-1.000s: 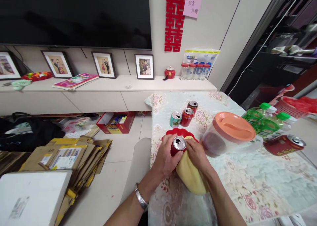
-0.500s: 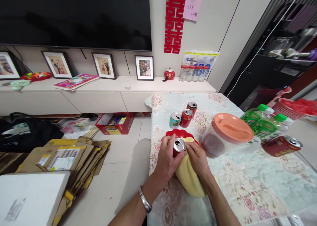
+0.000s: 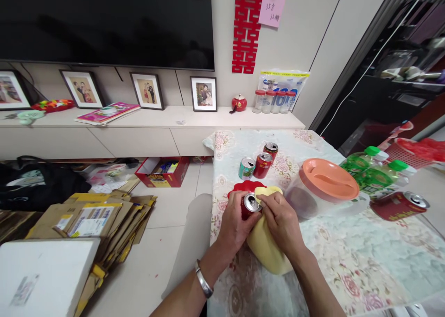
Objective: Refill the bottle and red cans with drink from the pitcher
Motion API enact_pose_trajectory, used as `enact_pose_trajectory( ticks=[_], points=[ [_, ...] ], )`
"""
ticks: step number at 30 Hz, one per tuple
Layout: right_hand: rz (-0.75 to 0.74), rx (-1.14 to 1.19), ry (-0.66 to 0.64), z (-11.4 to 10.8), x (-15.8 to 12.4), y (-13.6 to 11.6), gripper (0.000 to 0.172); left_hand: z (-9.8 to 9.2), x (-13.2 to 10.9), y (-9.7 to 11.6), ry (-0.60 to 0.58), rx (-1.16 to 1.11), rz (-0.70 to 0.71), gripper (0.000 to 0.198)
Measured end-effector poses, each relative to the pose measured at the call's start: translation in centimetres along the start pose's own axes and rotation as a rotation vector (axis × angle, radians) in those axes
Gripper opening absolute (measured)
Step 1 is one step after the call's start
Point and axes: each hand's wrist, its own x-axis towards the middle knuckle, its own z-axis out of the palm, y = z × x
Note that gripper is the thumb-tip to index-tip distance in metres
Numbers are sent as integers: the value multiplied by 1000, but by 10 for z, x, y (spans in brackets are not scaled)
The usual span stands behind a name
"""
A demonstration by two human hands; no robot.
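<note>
My left hand (image 3: 234, 224) is wrapped round a red drink can (image 3: 251, 205), its opened silver top facing up. In my right hand (image 3: 281, 219) a yellow cloth (image 3: 266, 250) is pinched, and a fold of it touches the can's rim. The rest of the cloth hangs toward the table edge. Just behind the can lies a red scalloped dish (image 3: 243, 186), partly hidden by my hands. Beyond it stand a small teal can (image 3: 246, 168) and two red cans, one nearer (image 3: 262, 165) and one farther (image 3: 271, 150), all upright with opened tops.
On the flowered tablecloth (image 3: 333, 243), a clear tub with an orange lid (image 3: 328, 180) stands right of my hands. Green-capped bottles (image 3: 378, 178) and a large dark red can (image 3: 398, 205) lie farther right. Flattened cardboard (image 3: 114, 224) and a white box (image 3: 45, 270) are at left.
My right hand has shifted up and over the can, bringing a fold of the yellow cloth onto its rim. My left hand keeps its hold on the can.
</note>
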Motion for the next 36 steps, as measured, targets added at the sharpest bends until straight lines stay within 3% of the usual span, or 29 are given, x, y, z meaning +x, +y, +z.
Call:
enact_pose_trajectory(
  ticks=[9, 22, 36],
  points=[
    [-4, -240, -149, -10, 11, -17, 29, 2, -3, 0, 13, -27, -14, 44],
    [-75, -258, -118, -17, -13, -24, 24, 1, -4, 6, 30, -10, -50, 42],
    [18, -392, -161, -8, 14, -21, 26, 2, -3, 1, 26, -30, 4, 43]
  ],
)
